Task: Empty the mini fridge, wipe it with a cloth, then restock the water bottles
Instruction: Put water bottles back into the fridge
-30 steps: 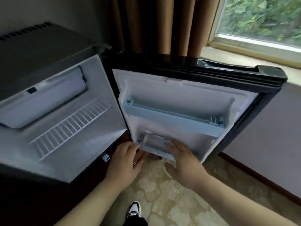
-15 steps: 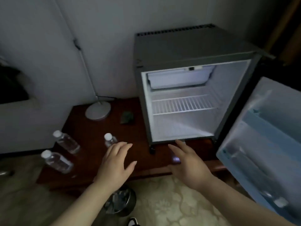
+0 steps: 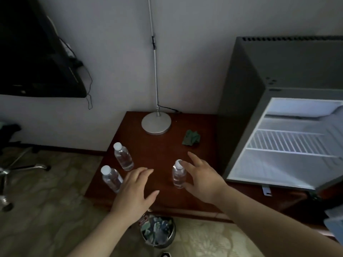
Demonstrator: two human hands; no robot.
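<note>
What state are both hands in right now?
Left hand: open, holding nothing.
Right hand: open, fingers spread beside a water bottle, no grip visible.

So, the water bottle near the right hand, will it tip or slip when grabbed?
Standing tall and narrow, the bottle may tip if nudged sideways. It looks full, so probably heavy for its size. Its smooth clear plastic could slip.

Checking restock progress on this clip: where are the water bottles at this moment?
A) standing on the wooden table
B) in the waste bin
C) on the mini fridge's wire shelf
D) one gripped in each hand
A: three capped bottles stand upright on the wooden table, the rear bottle, the front-left bottle and the right bottle beside the open right hand; the wire shelf is bare.
</note>
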